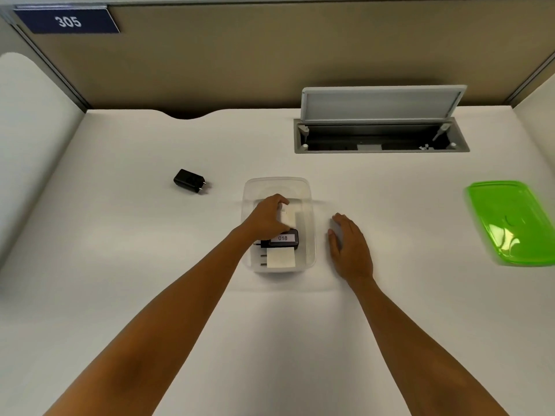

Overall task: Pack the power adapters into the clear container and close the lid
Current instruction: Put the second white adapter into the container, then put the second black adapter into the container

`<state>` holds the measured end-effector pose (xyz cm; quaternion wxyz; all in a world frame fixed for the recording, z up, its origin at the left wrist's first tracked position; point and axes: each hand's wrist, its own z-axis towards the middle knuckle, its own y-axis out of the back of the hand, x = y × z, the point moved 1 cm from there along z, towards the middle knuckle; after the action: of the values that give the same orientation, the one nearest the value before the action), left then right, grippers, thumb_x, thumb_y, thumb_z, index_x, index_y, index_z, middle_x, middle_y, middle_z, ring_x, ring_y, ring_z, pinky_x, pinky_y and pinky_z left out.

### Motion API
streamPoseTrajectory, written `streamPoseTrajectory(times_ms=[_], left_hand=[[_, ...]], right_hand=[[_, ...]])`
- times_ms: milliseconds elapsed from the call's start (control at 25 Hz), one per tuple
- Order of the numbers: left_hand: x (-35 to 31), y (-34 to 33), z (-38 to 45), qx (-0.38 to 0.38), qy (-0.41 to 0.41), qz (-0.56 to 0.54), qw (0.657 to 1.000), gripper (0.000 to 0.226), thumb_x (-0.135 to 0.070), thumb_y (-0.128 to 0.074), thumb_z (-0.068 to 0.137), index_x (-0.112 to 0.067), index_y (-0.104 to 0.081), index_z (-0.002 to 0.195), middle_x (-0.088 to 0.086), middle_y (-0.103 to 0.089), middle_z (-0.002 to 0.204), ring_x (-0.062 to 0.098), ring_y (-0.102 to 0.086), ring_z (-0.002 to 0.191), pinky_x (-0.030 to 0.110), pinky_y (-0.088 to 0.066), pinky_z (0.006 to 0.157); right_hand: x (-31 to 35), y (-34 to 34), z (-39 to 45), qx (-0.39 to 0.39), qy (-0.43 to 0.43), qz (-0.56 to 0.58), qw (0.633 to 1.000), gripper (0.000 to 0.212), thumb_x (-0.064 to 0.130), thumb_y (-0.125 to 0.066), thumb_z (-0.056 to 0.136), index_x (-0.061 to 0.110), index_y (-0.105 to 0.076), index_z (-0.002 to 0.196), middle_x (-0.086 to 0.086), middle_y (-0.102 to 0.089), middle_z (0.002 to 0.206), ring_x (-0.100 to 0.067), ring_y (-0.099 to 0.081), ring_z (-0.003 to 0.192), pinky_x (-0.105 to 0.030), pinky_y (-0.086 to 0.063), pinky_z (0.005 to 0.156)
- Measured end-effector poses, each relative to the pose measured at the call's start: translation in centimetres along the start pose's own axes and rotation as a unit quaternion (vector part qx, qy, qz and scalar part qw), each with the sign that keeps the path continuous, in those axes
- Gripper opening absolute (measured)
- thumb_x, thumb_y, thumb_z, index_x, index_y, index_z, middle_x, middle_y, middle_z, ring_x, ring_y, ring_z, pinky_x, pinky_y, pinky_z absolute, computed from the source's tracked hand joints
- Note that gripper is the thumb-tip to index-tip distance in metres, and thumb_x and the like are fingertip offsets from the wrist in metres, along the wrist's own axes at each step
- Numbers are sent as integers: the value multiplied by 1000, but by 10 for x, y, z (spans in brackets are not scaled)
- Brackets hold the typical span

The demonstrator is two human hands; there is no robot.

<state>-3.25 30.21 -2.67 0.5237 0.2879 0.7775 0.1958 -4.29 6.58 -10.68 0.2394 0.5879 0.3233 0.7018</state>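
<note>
White counter (150,265) carries the clear container (309,235), where your left hand (267,219) reaches in with fingers clamped on a white adapter (287,217), above a black adapter labelled 018 (283,239) and another white adapter (279,258). Your right hand (350,247) lies flat beside the container, fingers together and empty. One black adapter (189,181) sits apart at left; the green lid (516,220) lies far right.

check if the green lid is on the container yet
No, the green lid lies on the desk far right of the open clear container.
</note>
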Motion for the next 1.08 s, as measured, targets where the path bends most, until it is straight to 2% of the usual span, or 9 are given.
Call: streamPoseTrajectory(times_ms=[200, 320, 480, 640, 720, 800, 920, 1000, 1080], left_hand=[[9, 0, 1, 20, 34, -27, 999, 57, -11, -69, 84, -14, -50, 138, 5, -51, 140, 21, -49, 130, 23, -38, 96], [0, 0, -2, -21, 24, -22, 999, 42, -17, -61, 93, -11, -55, 134, 6, -55, 139, 21, -52, 127, 21, -36, 95], [-17, 7, -20, -151, -79, -54, 984, 24, -13, -61, 93, -14, -65, 116, 2, -66, 122, 19, -62, 109, 25, -48, 92], [-10, 27, -36, -281, -183, -82, 939, 16, -11, -59, 90, -19, -66, 102, -2, -68, 106, 13, -65, 89, 21, -52, 71], [11, 45, -36, -365, -169, -82, 912, 19, -7, -59, 89, -15, -66, 105, 2, -65, 107, 12, -63, 85, 19, -50, 67], [40, 65, -30, -419, -115, -64, 899, 27, -2, -55, 88, -9, -64, 112, 8, -60, 111, 18, -61, 90, 25, -51, 73], [86, 93, -9, -373, 9, 54, 926, 53, 9, -50, 78, -4, -54, 129, 13, -55, 128, 30, -56, 114, 40, -47, 89], [110, 111, 5, -287, 69, 164, 941, 71, 12, -52, 75, -6, -42, 144, 11, -43, 149, 32, -39, 139, 45, -38, 106], [126, 126, 16, -192, 74, 257, 944, 84, 12, -57, 77, -11, -30, 153, 9, -27, 162, 30, -16, 153, 47, -25, 119]], right_hand=[[-1, -1, 0, -2, -5, 0, 1000, 47, 31, -49, 101, 13, -49, 144, -3, -51, 149, -20, -47, 138, -34, -38, 117], [-2, -2, 1, 5, -9, -10, 1000, 48, 32, -48, 101, 14, -47, 146, -3, -48, 152, -20, -43, 142, -32, -34, 119], [-4, 0, 10, 40, 41, -92, 994, 53, 35, -42, 102, 19, -36, 152, 2, -32, 161, -16, -25, 151, -34, -23, 124], [-6, 1, 23, 65, 68, -139, 986, 56, 38, -38, 103, 22, -27, 156, 4, -22, 165, -14, -14, 154, -34, -14, 126], [-7, 1, 26, 69, 69, -145, 985, 57, 40, -38, 102, 23, -27, 156, 5, -21, 165, -14, -13, 154, -35, -14, 126], [-7, 1, 29, 69, 70, -149, 984, 58, 41, -39, 102, 23, -27, 156, 5, -21, 165, -14, -13, 154, -36, -14, 126], [-6, 1, 30, 69, 67, -146, 985, 57, 41, -40, 102, 23, -28, 155, 5, -22, 165, -14, -14, 154, -36, -14, 126], [-5, 1, 30, 67, 64, -146, 985, 57, 41, -41, 102, 24, -29, 155, 5, -23, 165, -14, -15, 154, -36, -15, 126], [-5, 1, 30, 65, 64, -145, 985, 57, 41, -41, 102, 24, -29, 155, 6, -23, 165, -14, -15, 154, -36, -16, 126]])
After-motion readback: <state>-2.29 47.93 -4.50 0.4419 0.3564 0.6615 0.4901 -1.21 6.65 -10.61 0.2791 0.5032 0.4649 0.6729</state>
